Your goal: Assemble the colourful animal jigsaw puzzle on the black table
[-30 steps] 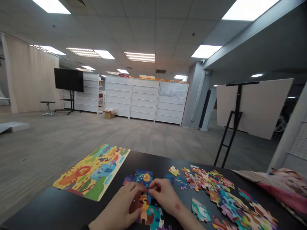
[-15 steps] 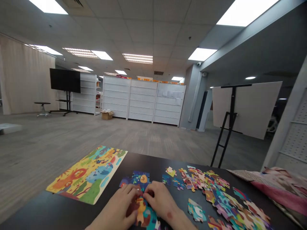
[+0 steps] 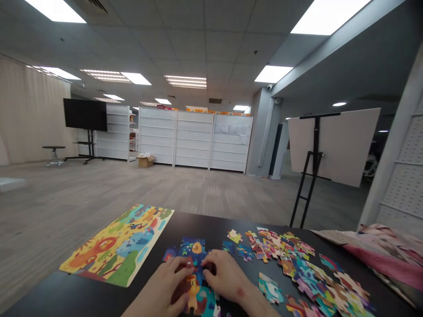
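Note:
A partly joined jigsaw puzzle [image 3: 194,288] in dark blue with an orange animal lies on the black table before me. My left hand [image 3: 170,279] rests over its left side, fingers curled down and holding a piece at the middle. From the right, my right hand [image 3: 224,273] bends its thumb and fingers round a puzzle piece at the joined part's edge; the fingertips partly hide it. Two loose blue pieces [image 3: 244,252] lie just beyond my right hand. A teal and white piece [image 3: 270,288] sits to the right of my wrist.
Many loose puzzle pieces [image 3: 310,275] are heaped across the table's right side. At the left lies a finished-looking animal picture board [image 3: 115,246], overhanging the table edge. A pink patterned cloth [image 3: 390,253] is bunched at the far right. An easel [image 3: 310,176] stands behind the table.
My right hand has shifted slightly to the right and its thumb and forefinger have parted a little. My left hand stays nearly in place. The view has tilted slightly.

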The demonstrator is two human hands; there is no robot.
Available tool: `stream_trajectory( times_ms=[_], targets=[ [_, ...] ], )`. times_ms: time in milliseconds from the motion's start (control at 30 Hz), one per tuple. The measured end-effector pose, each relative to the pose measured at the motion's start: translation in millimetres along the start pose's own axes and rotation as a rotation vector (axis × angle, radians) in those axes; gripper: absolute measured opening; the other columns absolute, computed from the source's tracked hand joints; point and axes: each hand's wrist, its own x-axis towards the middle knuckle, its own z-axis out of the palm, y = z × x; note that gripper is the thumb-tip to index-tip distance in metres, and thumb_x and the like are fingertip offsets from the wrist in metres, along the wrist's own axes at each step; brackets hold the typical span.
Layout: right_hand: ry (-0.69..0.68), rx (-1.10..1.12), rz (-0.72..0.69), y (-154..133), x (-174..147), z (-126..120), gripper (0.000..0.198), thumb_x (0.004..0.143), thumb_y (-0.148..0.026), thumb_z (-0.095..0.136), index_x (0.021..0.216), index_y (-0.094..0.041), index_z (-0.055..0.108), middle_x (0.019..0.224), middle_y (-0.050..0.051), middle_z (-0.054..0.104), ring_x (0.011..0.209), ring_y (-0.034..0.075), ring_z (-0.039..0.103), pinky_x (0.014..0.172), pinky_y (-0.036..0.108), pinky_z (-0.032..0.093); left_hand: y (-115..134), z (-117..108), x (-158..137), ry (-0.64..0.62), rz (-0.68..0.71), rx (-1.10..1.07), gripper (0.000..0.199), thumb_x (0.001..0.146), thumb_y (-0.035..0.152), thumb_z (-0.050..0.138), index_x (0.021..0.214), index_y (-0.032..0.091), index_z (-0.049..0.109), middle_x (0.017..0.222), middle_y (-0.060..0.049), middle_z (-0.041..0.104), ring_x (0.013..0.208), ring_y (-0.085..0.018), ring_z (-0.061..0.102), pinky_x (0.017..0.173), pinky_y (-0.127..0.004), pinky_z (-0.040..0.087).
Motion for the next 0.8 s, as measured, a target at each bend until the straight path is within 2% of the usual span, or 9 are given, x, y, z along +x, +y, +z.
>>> stream_trajectory(
  times_ms=[133, 300, 467, 667, 800],
  targets=[
    [-0.007, 0.022, 0.022, 1, 2, -1, 0.021, 0.081, -0.023, 0.062, 0.093, -0.026, 0.078, 0.085, 0.001, 0.072, 0.083, 0.018, 0.065, 0.076, 0.025, 0.043, 5, 0, 0, 0.001, 0.012, 0.051, 0.048, 0.084, 0.023, 0.056, 0.132, 0.031, 0.058, 0.141, -0.007, 0.056, 0.127, -0.032, 0.054, 0.112, -0.052, 0.042],
    [-0.031, 0.048, -0.010, 1, 2, -1, 0.021, 0.086, -0.025, 0.061, 0.092, -0.029, 0.081, 0.087, 0.002, 0.072, 0.086, 0.018, 0.065, 0.079, 0.025, 0.042, 15, -2, 3, -0.041, 0.022, 0.137, 0.041, 0.089, 0.029, 0.053, 0.129, 0.025, 0.059, 0.142, -0.011, 0.056, 0.125, -0.035, 0.054, 0.108, -0.057, 0.044],
    [-0.039, 0.006, -0.021, -5, 1, -4, 0.014, 0.081, -0.034, 0.071, 0.090, -0.028, 0.080, 0.082, 0.000, 0.067, 0.078, 0.016, 0.061, 0.071, 0.025, 0.040, 7, -3, -1, -0.051, 0.101, 0.113, 0.041, 0.094, 0.026, 0.047, 0.133, 0.031, 0.056, 0.148, -0.004, 0.055, 0.138, -0.031, 0.047, 0.117, -0.054, 0.038],
    [-0.060, 0.052, -0.010, -5, 1, -7, 0.018, 0.079, -0.031, 0.072, 0.096, -0.030, 0.079, 0.090, 0.001, 0.066, 0.086, 0.018, 0.062, 0.074, 0.026, 0.042, 0, 1, -7, -0.060, 0.143, 0.116, 0.050, 0.095, 0.028, 0.049, 0.145, 0.034, 0.046, 0.155, -0.003, 0.047, 0.143, -0.035, 0.039, 0.118, -0.058, 0.035],
    [-0.081, 0.100, -0.065, -4, 0, -8, 0.016, 0.083, -0.032, 0.070, 0.095, -0.029, 0.080, 0.094, 0.002, 0.065, 0.092, 0.020, 0.062, 0.082, 0.028, 0.044, 7, -1, -7, -0.032, 0.194, 0.160, 0.049, 0.094, 0.028, 0.050, 0.143, 0.029, 0.048, 0.149, -0.007, 0.054, 0.140, -0.035, 0.044, 0.116, -0.056, 0.037]
  ],
)
